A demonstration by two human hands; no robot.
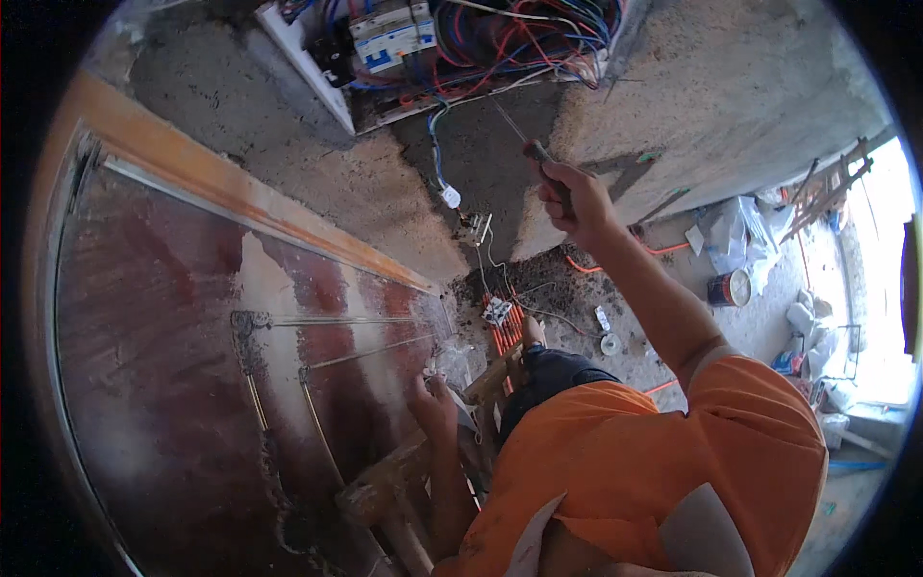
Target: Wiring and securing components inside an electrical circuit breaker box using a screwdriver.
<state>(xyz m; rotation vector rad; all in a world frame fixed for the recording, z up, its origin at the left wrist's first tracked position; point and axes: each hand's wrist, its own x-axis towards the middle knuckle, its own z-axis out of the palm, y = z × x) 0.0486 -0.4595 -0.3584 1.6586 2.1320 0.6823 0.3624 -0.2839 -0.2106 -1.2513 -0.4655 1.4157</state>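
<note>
My right hand (579,200) is raised in front of the wall, its fingers wrapped round the dark handle of a screwdriver (534,151). The thin shaft points up and left, and its tip appears near the lower edge of an open electrical box (361,123). Inside the box are white breakers (394,43) and tangled red, blue and black wires (510,43). Lower down, my left hand (435,406) is closed beside a wooden ladder or stand (385,481). Something small and whitish shows at its fingertips, too unclear to name.
Below the box a white socket (450,196) hangs on wires. Orange conduits (507,332) rise from the littered floor near my foot. A reddish-brown door (173,385) stands at left. A bucket (731,288) and plastic sheeting (745,236) lie at right.
</note>
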